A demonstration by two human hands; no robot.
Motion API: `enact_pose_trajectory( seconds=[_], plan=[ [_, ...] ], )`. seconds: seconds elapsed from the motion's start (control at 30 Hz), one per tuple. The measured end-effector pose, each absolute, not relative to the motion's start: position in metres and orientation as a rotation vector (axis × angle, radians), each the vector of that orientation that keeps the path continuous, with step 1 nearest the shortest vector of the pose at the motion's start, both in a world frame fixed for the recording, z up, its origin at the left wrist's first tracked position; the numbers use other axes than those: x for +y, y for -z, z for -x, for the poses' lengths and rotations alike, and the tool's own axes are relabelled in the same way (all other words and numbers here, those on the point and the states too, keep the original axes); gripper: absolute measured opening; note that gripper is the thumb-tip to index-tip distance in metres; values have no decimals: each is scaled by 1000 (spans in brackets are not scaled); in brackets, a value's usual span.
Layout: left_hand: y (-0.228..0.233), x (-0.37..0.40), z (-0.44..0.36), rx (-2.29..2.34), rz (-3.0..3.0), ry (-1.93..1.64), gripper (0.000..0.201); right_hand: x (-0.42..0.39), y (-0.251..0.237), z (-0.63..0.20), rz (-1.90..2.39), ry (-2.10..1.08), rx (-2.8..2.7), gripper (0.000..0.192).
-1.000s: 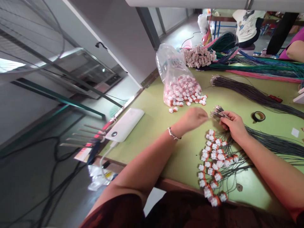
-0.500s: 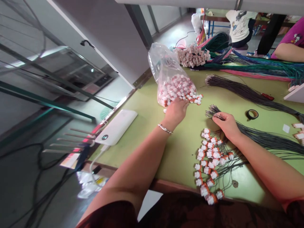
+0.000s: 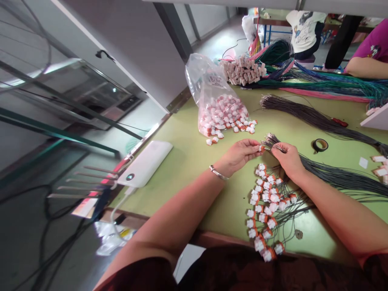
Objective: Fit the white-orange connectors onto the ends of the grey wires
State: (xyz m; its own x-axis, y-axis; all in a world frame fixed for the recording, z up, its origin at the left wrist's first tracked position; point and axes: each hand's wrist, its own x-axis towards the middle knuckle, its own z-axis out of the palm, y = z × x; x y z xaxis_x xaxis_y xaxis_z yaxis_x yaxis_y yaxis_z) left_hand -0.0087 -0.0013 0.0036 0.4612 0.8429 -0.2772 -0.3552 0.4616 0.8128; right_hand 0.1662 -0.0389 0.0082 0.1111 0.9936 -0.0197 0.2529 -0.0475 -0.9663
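Just above the bench (image 3: 194,161), the left hand (image 3: 239,155) pinches a small white and orange connector (image 3: 261,148) between its fingers (image 3: 256,147). Touching that connector from the far side, the right hand (image 3: 287,159) is closed on the tips of a dark wire bundle (image 3: 333,176), which trails away behind its fingers (image 3: 277,148). Directly below both sets of fingers lies a cluster of finished connectors on wires (image 3: 268,210). Beyond the left fingers, well apart, an open plastic bag (image 3: 212,93) spills loose connectors (image 3: 239,125) onto the bench. Near the right fingers, on their far side, sits a tape roll (image 3: 320,144).
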Motion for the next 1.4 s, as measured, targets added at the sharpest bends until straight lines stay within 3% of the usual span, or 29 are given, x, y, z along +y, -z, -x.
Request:
enact_pose_trajectory(
  seconds=[1.1,1.4],
  plan=[
    [3,-2,7,770,-952,-822,25,-39,-10,-166,1556,-976,-1342,14],
    [-1,-4,7,894,-1359,-865,24,-37,-10,-171,1504,-1050,-1433,16]
  ],
)
